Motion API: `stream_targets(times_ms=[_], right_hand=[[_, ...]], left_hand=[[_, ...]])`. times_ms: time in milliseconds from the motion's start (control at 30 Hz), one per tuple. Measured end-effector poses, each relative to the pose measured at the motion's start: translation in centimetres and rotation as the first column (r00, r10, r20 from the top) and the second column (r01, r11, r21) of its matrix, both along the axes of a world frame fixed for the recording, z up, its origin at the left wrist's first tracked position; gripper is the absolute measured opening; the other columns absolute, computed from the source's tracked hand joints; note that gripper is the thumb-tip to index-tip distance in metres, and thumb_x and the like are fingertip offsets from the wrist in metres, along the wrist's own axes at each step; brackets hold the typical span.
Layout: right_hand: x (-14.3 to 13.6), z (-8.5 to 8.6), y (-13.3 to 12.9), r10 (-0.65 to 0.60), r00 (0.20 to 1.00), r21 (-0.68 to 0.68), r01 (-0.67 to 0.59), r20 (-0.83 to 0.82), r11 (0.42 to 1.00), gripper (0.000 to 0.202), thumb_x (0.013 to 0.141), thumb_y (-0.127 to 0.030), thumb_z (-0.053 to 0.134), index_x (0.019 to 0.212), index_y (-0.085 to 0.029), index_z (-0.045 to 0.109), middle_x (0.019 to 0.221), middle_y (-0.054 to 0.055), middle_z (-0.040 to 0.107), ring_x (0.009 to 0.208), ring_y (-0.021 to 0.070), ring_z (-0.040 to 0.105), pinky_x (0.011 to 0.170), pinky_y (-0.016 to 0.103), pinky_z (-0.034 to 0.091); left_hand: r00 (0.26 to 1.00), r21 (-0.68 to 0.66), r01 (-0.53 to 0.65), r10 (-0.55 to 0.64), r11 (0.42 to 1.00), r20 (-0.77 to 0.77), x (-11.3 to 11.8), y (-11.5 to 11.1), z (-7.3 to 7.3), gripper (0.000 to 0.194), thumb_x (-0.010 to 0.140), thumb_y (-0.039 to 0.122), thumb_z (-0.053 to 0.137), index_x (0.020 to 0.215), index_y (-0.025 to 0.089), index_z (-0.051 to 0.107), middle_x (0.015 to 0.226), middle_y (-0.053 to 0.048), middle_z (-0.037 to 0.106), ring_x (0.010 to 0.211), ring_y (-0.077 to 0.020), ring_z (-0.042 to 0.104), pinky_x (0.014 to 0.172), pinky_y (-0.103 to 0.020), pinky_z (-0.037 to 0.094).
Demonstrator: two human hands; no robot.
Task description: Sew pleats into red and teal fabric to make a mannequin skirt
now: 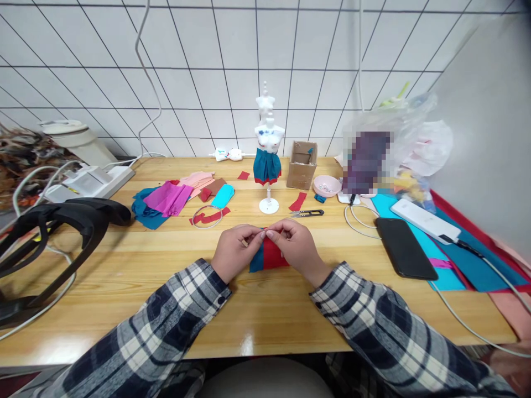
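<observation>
From here I see the red-and-blue cloth at the near side of the dress form, its top edge pinched by the left hand and the right hand, thumbs against fingers, nearly touching. If either pinch loosens, the two colours could slip out of line; pulling unevenly could pucker the edge. I can't tell whether a needle hides there; one could prick. Beyond, the black snips lie close enough that a careless forearm or sleeve could snag them.
</observation>
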State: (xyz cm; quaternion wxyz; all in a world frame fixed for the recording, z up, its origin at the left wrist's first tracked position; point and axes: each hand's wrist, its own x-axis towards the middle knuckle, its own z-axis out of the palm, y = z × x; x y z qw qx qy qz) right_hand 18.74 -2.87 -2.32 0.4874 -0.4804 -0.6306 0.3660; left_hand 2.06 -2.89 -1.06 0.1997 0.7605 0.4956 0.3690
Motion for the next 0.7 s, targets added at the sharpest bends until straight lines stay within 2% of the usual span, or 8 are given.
stream_targets(times_ms=[167,300,367,467,533,600,633,700], right_hand=[[-0.3,0.4,-0.5,-0.05,0.998,0.08,0.047,0.045,0.996,0.01,0.081,-0.025,0.066,0.078,-0.019,0.074,0.073,0.002,0.067,0.055,0.0114,0.052,0.056,0.026,0.045],[-0.4,0.4,-0.6,-0.061,0.998,0.082,0.058,0.033,0.995,0.011,0.081,-0.027,0.066,0.079,-0.02,0.074,0.078,0.003,0.071,0.06,0.0127,0.055,0.058,0.027,0.047],[-0.2,0.3,-0.3,-0.041,0.999,0.009,0.041,-0.003,0.999,0.02,0.081,-0.03,0.066,0.097,-0.02,0.072,0.077,0.001,0.07,0.055,0.0118,0.054,0.054,0.026,0.046],[0.5,0.2,0.3,-0.036,0.997,-0.087,0.029,-0.069,0.996,0.053,0.082,-0.034,0.065,0.132,-0.021,0.052,0.076,-0.002,0.066,0.045,0.0093,0.047,0.045,0.025,0.042],[1.1,0.3,0.5,-0.082,0.996,0.002,0.082,-0.018,0.997,0.049,0.084,-0.033,0.063,0.13,-0.02,0.052,0.081,-0.001,0.066,0.044,0.0086,0.046,0.044,0.025,0.041],[1.6,0.6,0.4,-0.128,0.984,0.216,0.099,0.126,0.971,0.027,0.086,-0.03,0.062,0.111,-0.02,0.065,0.086,0.002,0.067,0.054,0.0105,0.053,0.052,0.026,0.046],[1.6,0.7,0.2,-0.139,0.969,0.322,0.067,0.206,0.944,0.018,0.087,-0.028,0.061,0.102,-0.02,0.068,0.087,0.003,0.068,0.062,0.0124,0.057,0.059,0.027,0.048],[1.6,0.8,-0.1,-0.134,0.931,0.456,-0.038,0.339,0.889,0.014,0.09,-0.024,0.059,0.096,-0.021,0.071,0.088,0.005,0.07,0.078,0.0156,0.063,0.07,0.027,0.05]], left_hand=[[0.998,0.047,-0.057,0.057,0.997,-0.002,0.1,-0.1,0.1,0.022,0.082,0.031,0.06,0.068,0.018,0.069,0.06,0.0,0.068,0.056,-0.012,0.059,0.056,-0.022,0.045],[0.999,0.088,-0.049,0.049,0.995,0.008,0.1,-0.3,0.4,0.022,0.081,0.03,0.061,0.063,0.018,0.067,0.059,0.0,0.067,0.055,-0.0119,0.059,0.057,-0.023,0.046],[0.999,0.088,-0.021,0.018,0.996,0.035,0.0,-0.5,0.7,0.021,0.081,0.03,0.062,0.064,0.019,0.068,0.061,-0.001,0.07,0.057,-0.0123,0.061,0.059,-0.023,0.048],[0.995,0.042,0.006,-0.011,0.999,0.102,0.0,-0.5,0.9,0.02,0.083,0.032,0.063,0.071,0.019,0.073,0.068,-0.002,0.074,0.062,-0.0138,0.065,0.063,-0.024,0.05],[0.985,-0.035,-0.005,0.011,0.999,0.174,-0.1,-0.4,0.7,0.023,0.085,0.036,0.062,0.078,0.019,0.076,0.074,-0.003,0.076,0.068,-0.0159,0.068,0.068,-0.026,0.053],[0.966,-0.13,-0.01,0.044,0.991,0.255,-0.1,-0.1,0.3,0.027,0.086,0.04,0.061,0.084,0.018,0.077,0.079,-0.004,0.077,0.075,-0.0183,0.071,0.073,-0.028,0.055],[0.956,-0.171,-0.001,0.051,0.985,0.29,-0.1,0.0,0.1,0.03,0.086,0.042,0.061,0.085,0.017,0.077,0.081,-0.005,0.078,0.077,-0.0194,0.071,0.074,-0.029,0.055],[0.939,-0.223,0.038,0.041,0.974,0.341,-0.2,0.0,-0.2,0.033,0.087,0.044,0.06,0.086,0.016,0.077,0.083,-0.005,0.078,0.079,-0.0203,0.072,0.076,-0.029,0.056]])
